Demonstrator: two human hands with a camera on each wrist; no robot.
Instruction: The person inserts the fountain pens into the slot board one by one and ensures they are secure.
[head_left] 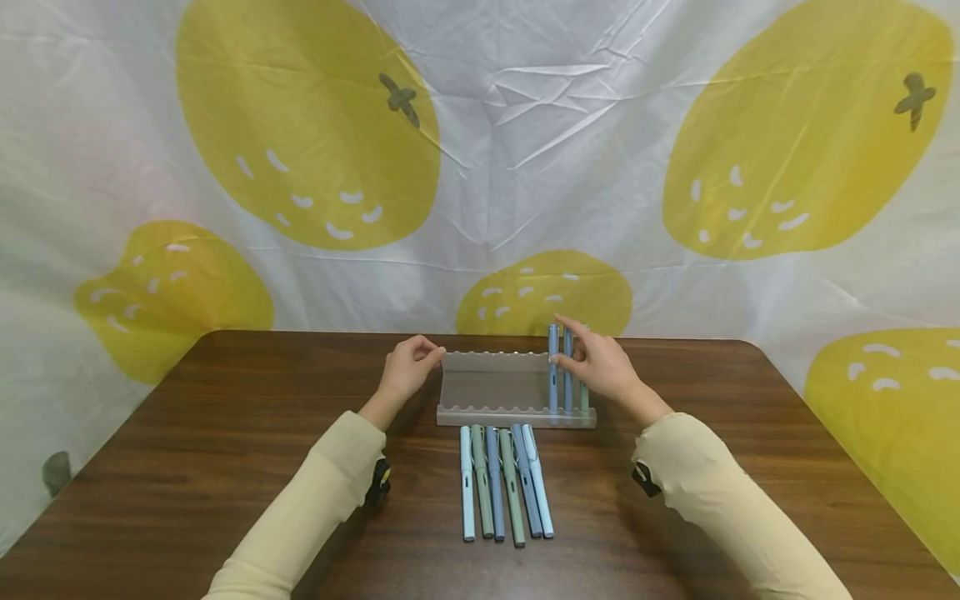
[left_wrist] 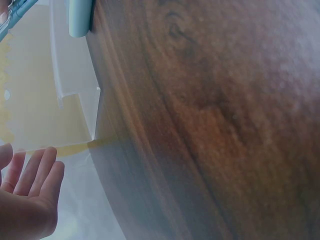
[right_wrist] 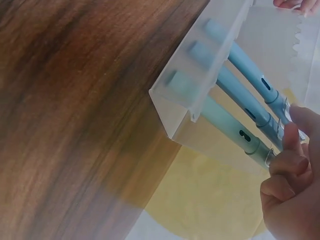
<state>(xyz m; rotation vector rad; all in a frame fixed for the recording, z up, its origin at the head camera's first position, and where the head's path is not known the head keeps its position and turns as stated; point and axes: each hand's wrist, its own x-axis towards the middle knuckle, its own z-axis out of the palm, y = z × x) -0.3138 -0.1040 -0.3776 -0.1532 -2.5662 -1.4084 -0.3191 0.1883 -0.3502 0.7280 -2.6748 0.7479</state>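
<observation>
A clear plastic pen rack with notched front and back edges stands on the table. My left hand pinches its upper left corner between thumb and fingers; the left wrist view shows the fingers at the rack's side edge. Three capped pens stand in the right-end notches: a blue pen, another blue pen and a green pen at the end. My right hand holds the leftmost blue pen near its capped top, thumb at the clip, other fingers curled beside the neighbouring caps.
Several capped pens in light blue, green and darker blue lie side by side just in front of the rack. The brown wooden table ends at a white curtain with yellow fruit prints.
</observation>
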